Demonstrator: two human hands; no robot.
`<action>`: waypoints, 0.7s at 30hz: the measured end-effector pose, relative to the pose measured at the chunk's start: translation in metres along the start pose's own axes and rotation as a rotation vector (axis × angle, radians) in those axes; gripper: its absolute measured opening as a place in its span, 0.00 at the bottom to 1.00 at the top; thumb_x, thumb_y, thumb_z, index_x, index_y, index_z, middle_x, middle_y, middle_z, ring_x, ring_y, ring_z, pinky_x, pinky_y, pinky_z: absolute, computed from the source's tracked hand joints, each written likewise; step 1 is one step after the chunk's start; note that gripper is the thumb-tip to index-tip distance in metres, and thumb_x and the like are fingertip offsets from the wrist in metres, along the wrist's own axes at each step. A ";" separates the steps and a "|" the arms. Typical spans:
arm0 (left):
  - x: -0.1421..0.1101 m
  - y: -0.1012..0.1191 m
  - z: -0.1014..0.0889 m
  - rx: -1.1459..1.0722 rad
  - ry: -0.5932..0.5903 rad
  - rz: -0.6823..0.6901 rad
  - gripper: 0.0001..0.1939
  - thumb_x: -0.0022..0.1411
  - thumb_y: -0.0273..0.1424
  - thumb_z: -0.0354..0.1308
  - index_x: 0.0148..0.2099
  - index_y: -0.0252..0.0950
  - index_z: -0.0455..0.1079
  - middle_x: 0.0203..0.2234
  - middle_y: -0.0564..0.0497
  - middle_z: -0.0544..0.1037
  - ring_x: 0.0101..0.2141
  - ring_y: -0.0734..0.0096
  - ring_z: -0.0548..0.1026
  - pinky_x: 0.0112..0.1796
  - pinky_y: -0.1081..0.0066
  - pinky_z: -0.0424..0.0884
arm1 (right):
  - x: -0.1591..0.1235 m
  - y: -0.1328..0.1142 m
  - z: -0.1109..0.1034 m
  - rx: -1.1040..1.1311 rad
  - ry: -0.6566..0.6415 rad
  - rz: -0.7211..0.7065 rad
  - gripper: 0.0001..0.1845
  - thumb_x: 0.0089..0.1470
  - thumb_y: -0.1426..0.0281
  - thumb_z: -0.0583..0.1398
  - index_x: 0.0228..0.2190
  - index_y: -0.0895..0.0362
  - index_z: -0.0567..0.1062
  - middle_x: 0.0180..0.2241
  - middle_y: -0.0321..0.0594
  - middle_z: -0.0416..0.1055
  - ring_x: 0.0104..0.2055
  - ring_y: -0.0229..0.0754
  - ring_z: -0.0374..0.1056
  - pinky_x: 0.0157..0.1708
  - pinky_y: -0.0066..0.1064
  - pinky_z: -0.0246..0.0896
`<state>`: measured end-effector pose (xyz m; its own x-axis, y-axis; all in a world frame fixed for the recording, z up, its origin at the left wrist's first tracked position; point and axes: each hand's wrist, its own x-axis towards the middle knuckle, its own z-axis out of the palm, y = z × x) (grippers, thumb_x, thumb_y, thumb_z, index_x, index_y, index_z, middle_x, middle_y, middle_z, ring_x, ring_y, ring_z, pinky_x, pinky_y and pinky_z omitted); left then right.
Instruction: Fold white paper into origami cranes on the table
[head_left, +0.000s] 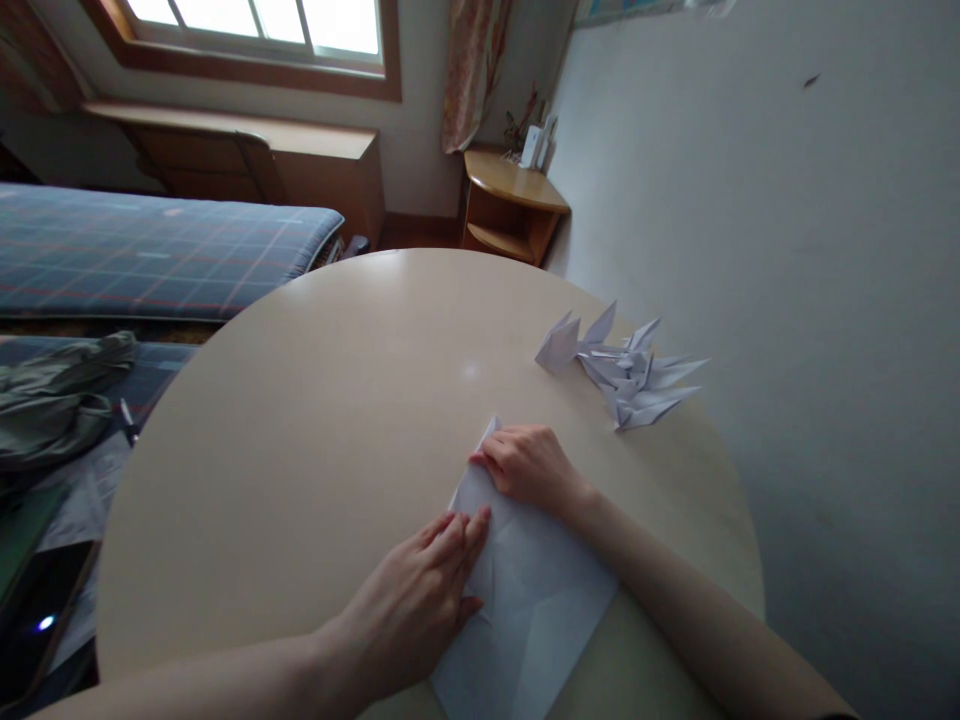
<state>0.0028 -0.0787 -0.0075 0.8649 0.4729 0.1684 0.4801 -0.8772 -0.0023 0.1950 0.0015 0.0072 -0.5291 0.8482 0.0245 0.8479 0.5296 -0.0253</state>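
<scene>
Paper sheet (540, 580), white and creased, lies beneath your flat, pressing left hand (431, 590) and pinching right hand (529, 465); one side looks folded, the rest unfolded. Pointed white paper pieces (628, 372) beyond your right hand look finished.

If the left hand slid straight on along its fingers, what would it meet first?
Probably the right hand, resting on the white paper just ahead of the left hand, though depth is hard to judge.

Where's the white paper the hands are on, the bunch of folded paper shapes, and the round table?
White paper (540, 590): head view, on its uncovered lower part.
Folded paper shapes (628, 372): head view, middle of the bunch.
Round table (300, 430): head view, bare part of its top.
</scene>
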 end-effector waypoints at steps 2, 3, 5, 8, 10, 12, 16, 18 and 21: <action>0.000 0.000 -0.001 -0.001 -0.008 0.003 0.26 0.67 0.37 0.46 0.59 0.21 0.58 0.57 0.37 0.63 0.53 0.59 0.66 0.54 0.66 0.57 | 0.001 0.002 0.000 -0.004 0.002 0.051 0.17 0.60 0.65 0.52 0.26 0.58 0.76 0.28 0.42 0.76 0.31 0.41 0.71 0.26 0.29 0.49; 0.000 0.000 -0.001 -0.004 -0.014 0.003 0.26 0.67 0.37 0.46 0.59 0.21 0.57 0.58 0.37 0.62 0.53 0.59 0.66 0.54 0.66 0.57 | 0.001 0.003 0.000 -0.009 0.003 0.075 0.17 0.60 0.65 0.52 0.26 0.58 0.76 0.28 0.42 0.76 0.32 0.41 0.71 0.27 0.29 0.49; 0.000 0.000 -0.001 -0.012 -0.021 0.002 0.27 0.67 0.37 0.46 0.60 0.22 0.56 0.58 0.37 0.62 0.53 0.59 0.65 0.54 0.65 0.57 | 0.002 0.006 -0.001 -0.019 0.004 0.119 0.17 0.60 0.65 0.52 0.27 0.57 0.76 0.28 0.43 0.76 0.32 0.41 0.71 0.27 0.29 0.50; -0.001 0.000 0.001 -0.018 -0.019 -0.004 0.28 0.67 0.37 0.46 0.62 0.22 0.53 0.59 0.37 0.60 0.53 0.59 0.65 0.55 0.65 0.56 | 0.004 0.009 -0.002 -0.030 0.009 0.186 0.16 0.60 0.65 0.52 0.28 0.56 0.76 0.29 0.42 0.77 0.32 0.41 0.71 0.27 0.28 0.51; -0.001 0.000 0.001 -0.015 -0.018 -0.008 0.29 0.67 0.37 0.45 0.62 0.22 0.52 0.59 0.37 0.60 0.53 0.60 0.65 0.55 0.66 0.56 | 0.005 0.011 -0.002 -0.028 0.015 0.227 0.16 0.60 0.65 0.51 0.29 0.55 0.76 0.30 0.42 0.77 0.33 0.41 0.72 0.27 0.28 0.52; -0.001 0.000 0.001 -0.012 -0.016 -0.009 0.29 0.67 0.37 0.45 0.62 0.22 0.52 0.59 0.37 0.61 0.53 0.60 0.66 0.55 0.67 0.56 | 0.006 0.012 -0.002 -0.028 0.016 0.270 0.16 0.60 0.64 0.52 0.29 0.55 0.76 0.31 0.41 0.77 0.34 0.41 0.72 0.27 0.28 0.52; 0.000 0.000 0.001 0.000 -0.006 -0.005 0.28 0.66 0.37 0.46 0.61 0.21 0.54 0.59 0.37 0.60 0.53 0.59 0.66 0.55 0.66 0.56 | 0.008 0.014 -0.001 -0.042 0.006 0.353 0.17 0.60 0.63 0.51 0.29 0.54 0.77 0.32 0.42 0.78 0.34 0.43 0.73 0.27 0.28 0.54; 0.000 0.000 0.001 0.012 -0.005 -0.001 0.27 0.67 0.37 0.45 0.61 0.21 0.55 0.59 0.37 0.61 0.53 0.59 0.66 0.55 0.66 0.55 | 0.009 0.013 0.000 -0.047 0.005 0.380 0.18 0.60 0.63 0.50 0.29 0.54 0.77 0.32 0.42 0.78 0.34 0.44 0.73 0.27 0.28 0.55; 0.001 0.000 0.000 0.029 -0.002 0.012 0.27 0.67 0.37 0.44 0.60 0.21 0.57 0.58 0.37 0.62 0.53 0.59 0.66 0.55 0.66 0.56 | 0.010 0.012 0.001 -0.057 0.003 0.415 0.19 0.60 0.63 0.49 0.29 0.55 0.77 0.32 0.44 0.78 0.33 0.45 0.73 0.28 0.29 0.56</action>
<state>0.0033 -0.0783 -0.0075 0.8709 0.4625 0.1664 0.4737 -0.8800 -0.0334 0.1993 0.0166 0.0063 -0.1417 0.9895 0.0270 0.9898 0.1411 0.0215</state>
